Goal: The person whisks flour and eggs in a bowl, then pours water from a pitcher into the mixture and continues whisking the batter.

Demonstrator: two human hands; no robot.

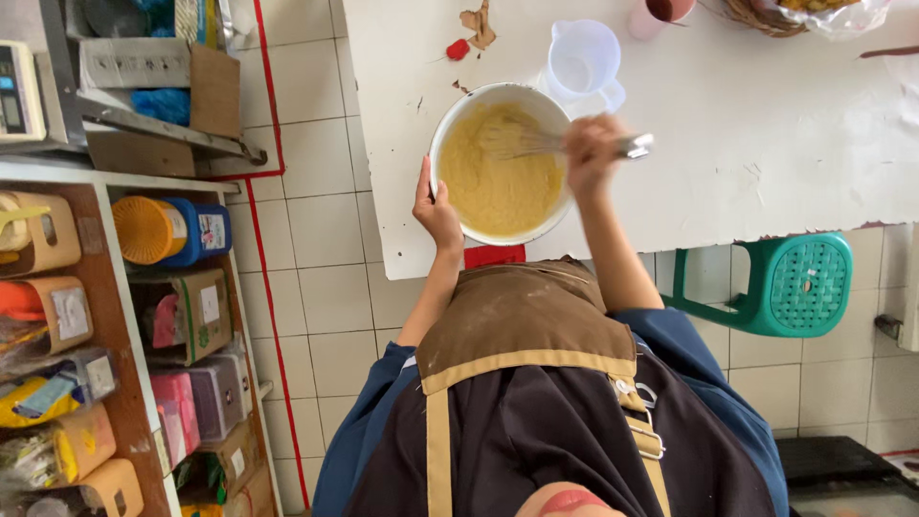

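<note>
While the left hand (436, 213) cups the near-left rim of the round white mixing bowl (458, 107), fingers curled on the outside wall, thumb side up, the right hand (591, 153) has its grip closed round the handle of a metal wire whisk (522, 142), whisk head sunk into the pale yellow batter (498, 182) that fills most of the bowl. Bowl sits near the front edge of the white table (766, 144), w/ its near side about at that edge. Table top is scuffed & stained: brown smear and a small red blob (458, 49) near the far-left corner. Just behind the bowl, touching or nearly so, stands a clear plastic measuring jug (582, 59); a pink cup (656, 16) further back, a wicker basket (766, 14) w/ plastic wrap at the far right. Floor is pale square tile (325, 230) w/ a red line running along it. A green plastic stool (790, 285) sits under the table at right. At left, a wooden shelf unit (105, 316) packed w/ jars, boxes & packets, incl. a blue tub w/ orange lid (172, 230); a digital scale (19, 91) on top. Person wears a brown apron (522, 316) w/ tan straps over blue sleeves.
</note>
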